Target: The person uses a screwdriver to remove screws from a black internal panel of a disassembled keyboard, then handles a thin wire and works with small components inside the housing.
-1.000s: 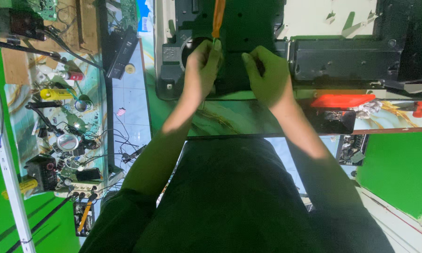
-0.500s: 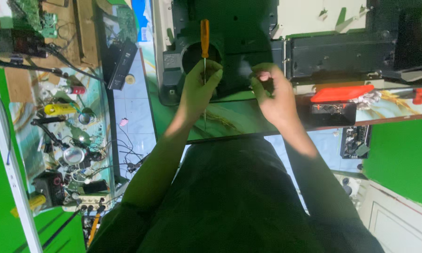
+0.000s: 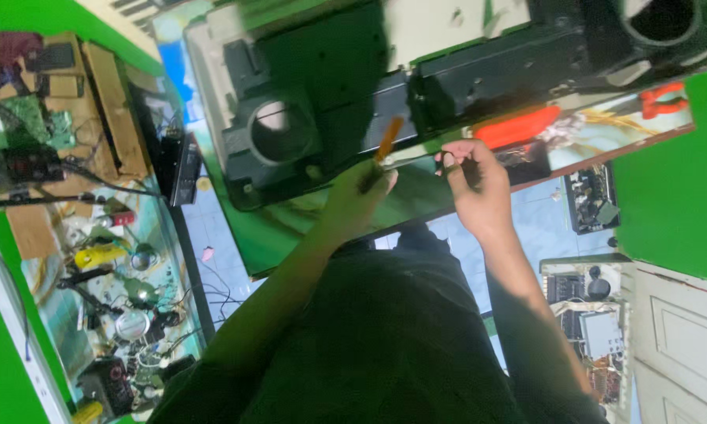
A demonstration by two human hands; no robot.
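My left hand (image 3: pixel 353 200) grips a screwdriver with an orange and black handle (image 3: pixel 386 141); its metal shaft runs right towards my right hand (image 3: pixel 473 184). The right hand is closed around the shaft's tip; whether it also holds something small there I cannot tell. Both hands hover over the near edge of a table, just in front of a long black plastic device casing (image 3: pixel 338 102) with a round opening (image 3: pixel 281 132) on its left part.
Red-handled pliers (image 3: pixel 526 126) and another red tool (image 3: pixel 661 98) lie on the table (image 3: pixel 291 228) to the right. A cluttered glass shelf (image 3: pixel 94 259) with tools, wires and circuit boards stands at left. Electronic units (image 3: pixel 593 200) and a white cabinet (image 3: pixel 683 330) sit on the floor at right.
The screwdriver has come off the casing and now lies tilted between both hands. My right hand has moved to its tip. The view has swung and tilted, moving the casing up and left.
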